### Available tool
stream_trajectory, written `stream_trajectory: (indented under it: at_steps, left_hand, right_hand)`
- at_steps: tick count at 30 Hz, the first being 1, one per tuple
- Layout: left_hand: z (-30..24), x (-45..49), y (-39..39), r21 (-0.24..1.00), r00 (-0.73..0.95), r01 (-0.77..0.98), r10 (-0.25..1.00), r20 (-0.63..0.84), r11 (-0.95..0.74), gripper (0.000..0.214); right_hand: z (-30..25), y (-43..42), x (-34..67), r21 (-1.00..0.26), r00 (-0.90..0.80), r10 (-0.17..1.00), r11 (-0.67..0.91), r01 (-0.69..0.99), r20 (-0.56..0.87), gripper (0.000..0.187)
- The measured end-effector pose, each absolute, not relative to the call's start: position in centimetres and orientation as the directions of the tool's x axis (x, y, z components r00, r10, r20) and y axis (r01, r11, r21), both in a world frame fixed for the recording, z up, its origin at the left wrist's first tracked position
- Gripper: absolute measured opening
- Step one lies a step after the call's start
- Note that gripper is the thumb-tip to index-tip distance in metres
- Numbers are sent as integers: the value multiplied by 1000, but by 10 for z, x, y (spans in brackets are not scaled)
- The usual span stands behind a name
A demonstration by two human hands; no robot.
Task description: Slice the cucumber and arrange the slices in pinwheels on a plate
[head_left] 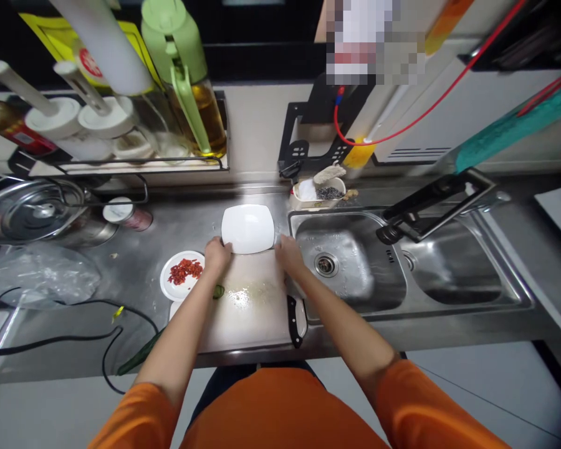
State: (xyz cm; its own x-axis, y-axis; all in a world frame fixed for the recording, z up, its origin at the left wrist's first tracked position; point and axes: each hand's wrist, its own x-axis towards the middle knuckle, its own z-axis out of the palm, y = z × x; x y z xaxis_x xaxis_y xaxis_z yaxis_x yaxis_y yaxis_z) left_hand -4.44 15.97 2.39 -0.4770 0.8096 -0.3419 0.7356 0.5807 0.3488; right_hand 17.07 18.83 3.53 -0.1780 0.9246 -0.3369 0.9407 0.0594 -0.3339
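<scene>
A white squarish plate [247, 228] sits at the far edge of the cutting board [247, 321], between my two hands. My left hand [217, 257] is closed at the plate's near left corner, thumb against its rim. At the near right corner, my right hand [288, 254] is closed with its fingertips by the rim; part of its grip is hidden. The board is wet, and a small green piece [219, 291] lies on it beside my left forearm. Along the board's right edge rests a knife with a black handle [295, 324]. Chopped red pieces [185, 272] fill part of a round white plate [168, 284] on the left.
A double sink [355, 299] with a black faucet [402, 218] lies to the right. Bottles and jars stand on a rack [168, 163] at the back left. A lidded pot [37, 212], a plastic bag [42, 274] and black cables [51, 341] occupy the left counter.
</scene>
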Motion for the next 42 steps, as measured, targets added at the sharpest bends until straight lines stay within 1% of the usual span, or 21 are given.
stream_trajectory:
  at_steps: [4, 8, 12, 16, 17, 21, 23, 26, 35, 39, 42]
  left_hand:
    - [17, -46, 173, 342, -508, 704, 778, -370, 623, 31]
    - [16, -48, 176, 353, -518, 687, 769, -374, 635, 29]
    - [30, -48, 162, 386, -509, 689, 789, -344, 613, 25]
    - [48, -39, 118, 418, -493, 713, 826, -271, 563, 21]
    - [51, -36, 103, 429, -487, 716, 834, -257, 551, 20]
    - [49, -19, 46, 469, -453, 712, 852, -261, 522, 19]
    - [43, -11, 25, 486, -455, 694, 847, -275, 531, 19]
    - [35, -4, 6, 494, -461, 675, 836, -297, 548, 20]
    - [27, 3, -2, 492, -473, 659, 822, -318, 569, 26]
    - [26, 3, -1, 483, -463, 675, 830, -311, 557, 25]
    - [26, 5, -1, 455, -471, 685, 822, -320, 569, 24]
  right_hand:
    - [21, 233, 152, -325, -146, 911, 14, 946, -385, 31]
    - [14, 240, 148, -347, -168, 904, 24, 938, -393, 33]
    - [25, 224, 156, -376, -203, 911, 57, 925, -360, 32]
    - [44, 182, 174, -425, -263, 923, 127, 896, -280, 29]
    - [48, 168, 179, -426, -271, 920, 133, 895, -283, 29]
    - [54, 118, 194, -385, -270, 888, 117, 916, -371, 30]
    - [53, 99, 198, -341, -252, 878, 110, 934, -407, 35]
    - [51, 82, 201, -289, -264, 856, 142, 947, -444, 42]
    - [49, 77, 200, -179, -248, 854, 184, 966, -458, 44]
    - [47, 76, 200, -155, -258, 860, 210, 965, -440, 43]
    - [47, 76, 199, -145, -262, 859, 219, 965, -440, 43]
